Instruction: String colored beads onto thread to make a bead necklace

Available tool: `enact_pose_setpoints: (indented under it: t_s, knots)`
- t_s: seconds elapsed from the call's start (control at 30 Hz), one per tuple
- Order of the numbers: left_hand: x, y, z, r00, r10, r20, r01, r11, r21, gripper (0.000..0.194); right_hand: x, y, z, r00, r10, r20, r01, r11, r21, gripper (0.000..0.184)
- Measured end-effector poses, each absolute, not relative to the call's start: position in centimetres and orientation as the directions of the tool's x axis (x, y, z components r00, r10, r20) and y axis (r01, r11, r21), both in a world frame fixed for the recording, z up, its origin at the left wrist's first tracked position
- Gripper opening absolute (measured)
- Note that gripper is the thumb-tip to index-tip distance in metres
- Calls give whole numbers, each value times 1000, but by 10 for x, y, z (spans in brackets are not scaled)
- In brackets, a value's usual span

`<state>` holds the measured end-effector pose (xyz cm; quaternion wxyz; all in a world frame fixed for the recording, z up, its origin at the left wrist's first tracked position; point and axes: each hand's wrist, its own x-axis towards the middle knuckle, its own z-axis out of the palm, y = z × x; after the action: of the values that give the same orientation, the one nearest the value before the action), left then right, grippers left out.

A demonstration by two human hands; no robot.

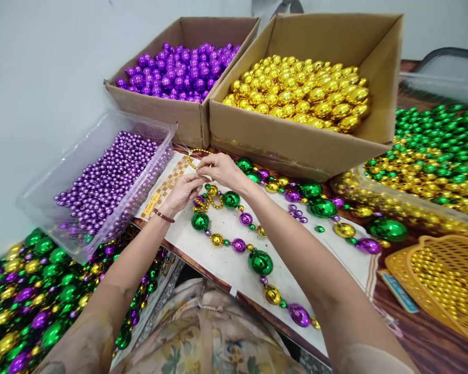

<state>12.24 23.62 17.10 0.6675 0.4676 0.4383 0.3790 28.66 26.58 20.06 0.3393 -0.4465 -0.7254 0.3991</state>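
Note:
My left hand [185, 191] and my right hand [220, 169] meet over the white cloth [234, 270], fingertips pinched close together. Between them they hold the thin string at the end of a bead necklace [260, 262]; the exact grip is hidden by the fingers. The necklace has green, gold and purple beads and runs from beneath my fingers down the cloth toward me. A small gold bead chain [193, 158] curves out just beyond my fingertips, with a fine clear thread rising near it. Another multicoloured bead strand [323, 208] lies beyond my right forearm.
Cardboard boxes of purple beads [179, 72] and gold beads [296, 93] stand at the back. A clear bin [39, 208] holds small purple beads at left, above piled necklaces [42, 291]. At right are a green-and-gold bead bin [425, 195] and a yellow basket [405, 259].

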Motion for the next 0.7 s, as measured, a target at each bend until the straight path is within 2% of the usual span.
enact_pose_setpoints:
  t_s: [0.2, 0.37, 0.47, 0.57, 0.6, 0.7]
  knots:
    - [117, 237, 172, 329, 925, -191, 16, 196, 980, 30, 276, 282, 194, -349, 937, 29, 237, 118, -964, 10]
    - [117, 239, 168, 274, 949, -157, 107, 132, 985, 24, 268, 288, 211, -255, 966, 31, -13, 29, -1000, 5]
    - [114, 241, 169, 233, 951, -203, 88, 188, 978, 22, 275, 290, 216, -191, 981, 12, -83, -4, -997, 21]
    - [111, 244, 174, 188, 961, -205, 29, 204, 979, 20, 285, 286, 205, -244, 970, -15, 62, 0, -998, 38]
    - [110, 245, 175, 185, 962, -201, 22, 200, 979, 20, 288, 283, 199, -292, 956, -33, 145, 10, -989, 36]
    - [109, 248, 179, 200, 963, -181, 49, 174, 983, 22, 292, 274, 182, -417, 905, -87, 349, 71, -935, 12]
